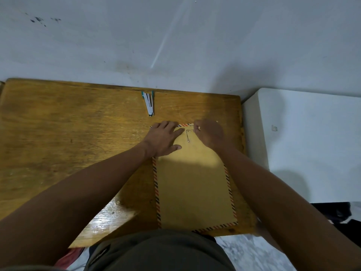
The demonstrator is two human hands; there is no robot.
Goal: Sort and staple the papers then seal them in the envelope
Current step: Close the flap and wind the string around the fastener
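Note:
A large brown envelope [193, 184] with a red and dark striped border lies flat on the wooden table [78, 133], its flap end pointing away from me. My left hand [164, 139] presses flat on the envelope's upper left corner, fingers spread. My right hand [209, 134] is at the upper right, its fingertips pinched on the thin closure string [188, 136] that runs between two small round fasteners near the flap. A silver stapler with teal ends [149, 103] lies at the table's far edge. No loose papers are visible.
The table stands against a pale wall [175, 45]. A white surface [312, 143] adjoins the table on the right. The table's front edge is close to my body, with marbled floor [254, 255] below right.

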